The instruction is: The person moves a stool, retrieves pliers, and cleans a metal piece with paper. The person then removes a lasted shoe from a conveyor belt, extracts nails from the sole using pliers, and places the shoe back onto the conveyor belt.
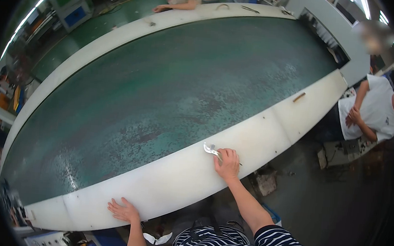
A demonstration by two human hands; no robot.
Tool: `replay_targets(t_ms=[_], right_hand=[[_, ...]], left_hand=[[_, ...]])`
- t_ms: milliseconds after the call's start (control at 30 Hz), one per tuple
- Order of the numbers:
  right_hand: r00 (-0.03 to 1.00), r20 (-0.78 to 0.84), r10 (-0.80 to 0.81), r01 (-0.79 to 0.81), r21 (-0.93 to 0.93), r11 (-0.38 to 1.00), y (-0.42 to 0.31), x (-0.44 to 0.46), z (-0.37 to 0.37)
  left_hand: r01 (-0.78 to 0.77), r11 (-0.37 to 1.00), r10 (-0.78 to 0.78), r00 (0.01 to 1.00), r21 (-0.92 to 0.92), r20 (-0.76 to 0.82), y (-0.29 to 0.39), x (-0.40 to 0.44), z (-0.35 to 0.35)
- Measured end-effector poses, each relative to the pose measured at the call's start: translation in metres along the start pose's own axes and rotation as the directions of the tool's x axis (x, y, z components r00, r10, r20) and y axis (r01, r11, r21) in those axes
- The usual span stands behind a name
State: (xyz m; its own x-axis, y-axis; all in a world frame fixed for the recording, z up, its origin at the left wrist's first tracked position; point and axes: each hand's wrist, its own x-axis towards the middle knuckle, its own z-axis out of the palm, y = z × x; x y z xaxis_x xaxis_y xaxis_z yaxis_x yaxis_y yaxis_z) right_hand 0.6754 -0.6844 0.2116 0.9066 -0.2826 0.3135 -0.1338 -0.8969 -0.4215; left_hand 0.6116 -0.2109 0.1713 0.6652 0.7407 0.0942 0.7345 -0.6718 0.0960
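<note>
My right hand [228, 164] is closed around plier-like shears [210, 148] with a shiny, curved metal head. The head points up and left over the white ledge [165, 187], close to the edge of the green belt. My left hand [124, 210] lies on the same ledge farther left, palm down with its fingers spread, and holds nothing. Beyond both hands stretches the wide, dark green conveyor belt [176, 89], its surface patchy and worn.
A small brown strip [299, 97] lies on the ledge to the right. Another person in a white shirt [367, 109] sits at the right. Across the belt, a person's forearm [180, 5] rests on the far ledge [120, 37]. A grey machine housing [325, 22] stands at the belt's far right end.
</note>
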Motion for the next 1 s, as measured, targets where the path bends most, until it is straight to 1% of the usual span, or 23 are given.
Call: replay_targets(t_ms=[100, 167, 300, 433, 500, 567, 633, 667, 733, 833, 867, 967, 1000], right_hand=[[1.000, -0.010, -0.018, 0.018, -0.017, 1.000, 0.000, -0.001, 0.002], [1.000, -0.016, -0.021, 0.021, 0.007, 1.000, -0.002, -0.002, 0.002], [1.000, -0.010, -0.017, 0.016, -0.024, 1.000, -0.003, -0.003, 0.004], [0.998, -0.036, -0.044, 0.043, -0.006, 0.999, -0.002, -0.004, 0.003], [0.997, -0.058, -0.052, 0.054, 0.019, 0.998, -0.002, -0.003, 0.002], [0.996, -0.067, -0.056, 0.057, 0.002, 0.998, 0.001, -0.004, 0.005], [0.998, -0.050, -0.048, 0.050, 0.048, 0.998, 0.004, -0.004, 0.007], [0.997, -0.060, -0.051, 0.052, 0.009, 0.999, 0.004, -0.004, 0.005], [0.998, -0.049, -0.027, 0.028, 0.032, 0.999, 0.008, -0.006, 0.007], [1.000, -0.029, -0.012, 0.014, 0.093, 0.996, 0.009, -0.011, 0.001], [0.999, -0.036, -0.020, 0.024, 0.117, 0.993, 0.006, -0.015, -0.006], [0.992, -0.119, 0.047, -0.020, 0.221, 0.975, -0.004, -0.056, -0.028], [0.986, -0.131, 0.102, -0.052, 0.341, 0.939, -0.004, -0.080, -0.036]], left_hand=[[-0.009, 1.000, 0.009, 1.000, -0.023, -0.028, 0.001, 0.002, 0.004], [-0.035, 0.998, 0.032, 0.998, -0.052, -0.049, 0.002, -0.001, -0.001], [-0.038, 0.995, 0.034, 0.998, -0.097, -0.046, 0.004, -0.003, -0.009], [-0.039, 0.992, 0.034, 0.998, -0.116, -0.045, 0.007, -0.006, -0.013], [-0.038, 0.992, 0.031, 0.998, -0.120, -0.059, 0.008, -0.002, -0.013], [-0.050, 0.993, 0.045, 0.998, -0.106, -0.053, 0.007, -0.005, -0.010], [-0.055, 0.994, 0.047, 0.995, -0.094, -0.084, -0.001, -0.001, 0.001], [-0.065, 0.994, 0.057, 0.994, -0.091, -0.089, -0.004, 0.000, 0.009], [-0.061, 0.995, 0.055, 0.995, -0.074, -0.080, -0.007, 0.002, 0.015], [-0.053, 0.999, 0.053, 0.997, -0.003, -0.064, -0.013, 0.008, 0.024], [-0.062, 0.998, 0.061, 0.996, -0.009, -0.059, -0.015, 0.012, 0.027], [-0.064, 0.997, 0.061, 0.995, -0.044, -0.085, -0.014, 0.011, 0.024], [-0.067, 0.997, 0.063, 0.993, -0.037, -0.098, -0.017, 0.011, 0.029]])
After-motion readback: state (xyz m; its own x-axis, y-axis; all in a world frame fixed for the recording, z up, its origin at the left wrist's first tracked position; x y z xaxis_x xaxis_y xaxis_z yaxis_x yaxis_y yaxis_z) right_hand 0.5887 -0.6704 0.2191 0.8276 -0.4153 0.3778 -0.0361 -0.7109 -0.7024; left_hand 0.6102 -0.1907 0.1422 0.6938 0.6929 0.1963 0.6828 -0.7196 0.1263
